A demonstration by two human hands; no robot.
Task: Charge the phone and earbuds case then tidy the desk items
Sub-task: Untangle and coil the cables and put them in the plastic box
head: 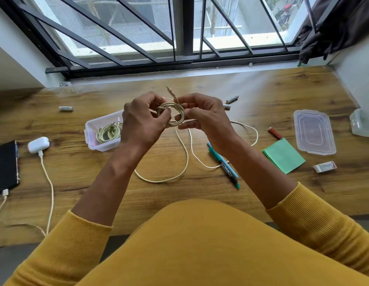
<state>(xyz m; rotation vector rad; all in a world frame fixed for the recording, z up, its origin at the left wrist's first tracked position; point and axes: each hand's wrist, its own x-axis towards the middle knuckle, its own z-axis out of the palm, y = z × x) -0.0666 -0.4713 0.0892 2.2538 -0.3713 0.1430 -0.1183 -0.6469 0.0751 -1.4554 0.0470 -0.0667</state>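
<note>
Wooden surface under a barred window, walled in at both ends, bare planks along the far edge and in the near middle. Up above the centre, left hand and right hand both curled round a cream cable, fingers pinching a small coil, plug tip poking up, the loose tail looping down over the wood and touching the pens. Far left: black phone flat with a white lead plugged in at its near end, white earbuds case just beside it, also plugged. Count so far: three white batteries, one at left, two behind the right hand; one red battery on the right; two pens lying together, teal over blue. One green pad of sticky notes, one eraser near it. Containers: clear plastic box left of centre holding one coiled cream cable; its kind of lid lying flat on the right; second clear box cut off by the right edge, contents impossible to tell.
</note>
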